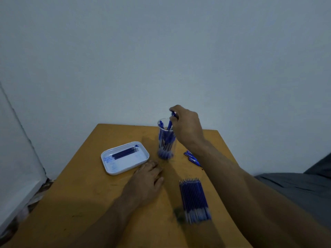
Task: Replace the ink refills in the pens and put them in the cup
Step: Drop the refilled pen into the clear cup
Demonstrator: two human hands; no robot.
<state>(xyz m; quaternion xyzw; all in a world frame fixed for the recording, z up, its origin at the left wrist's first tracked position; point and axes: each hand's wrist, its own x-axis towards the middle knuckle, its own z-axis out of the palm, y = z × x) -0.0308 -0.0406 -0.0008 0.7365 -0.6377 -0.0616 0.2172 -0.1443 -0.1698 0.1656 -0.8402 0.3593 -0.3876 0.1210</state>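
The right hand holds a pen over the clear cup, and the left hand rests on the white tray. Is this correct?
Not quite. In the head view the left hand rests flat on the table, beside the white tray, not on it. The right hand does hold a pen over the clear cup.

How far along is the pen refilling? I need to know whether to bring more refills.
Done: the clear cup already holds a bunch of blue pens. In hand: the right hand pinches one pen at the cup's rim, while the left hand rests flat on the table. Left: at least two pens lie beside the cup. A row of refills remains nearby; more refills sit in the white tray.
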